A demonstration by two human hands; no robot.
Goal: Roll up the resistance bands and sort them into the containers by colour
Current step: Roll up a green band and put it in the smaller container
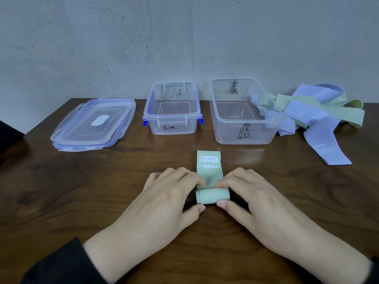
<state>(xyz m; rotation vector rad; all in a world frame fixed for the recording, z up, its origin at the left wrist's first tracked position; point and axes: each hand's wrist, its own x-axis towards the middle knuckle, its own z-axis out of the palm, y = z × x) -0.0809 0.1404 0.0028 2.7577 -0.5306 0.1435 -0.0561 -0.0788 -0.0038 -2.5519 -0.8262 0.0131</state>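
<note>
A pale green resistance band point(210, 171) with a "HEAVY" label lies lengthwise on the wooden table, its near end rolled into a short cylinder. My left hand point(164, 195) pinches the roll's left end between thumb and fingers. My right hand point(252, 197) pinches the right end the same way. Two clear containers stand behind with nothing in them: a smaller one with blue clips point(171, 128) and a larger one point(244, 138), both marked with black handwriting. A heap of loose lilac and green bands point(313, 111) lies to the right of the larger container.
Two stacked clear lids point(92, 128) lie at the left back of the table point(82, 191). A grey concrete wall rises right behind the containers. A dark object shows at the far left edge.
</note>
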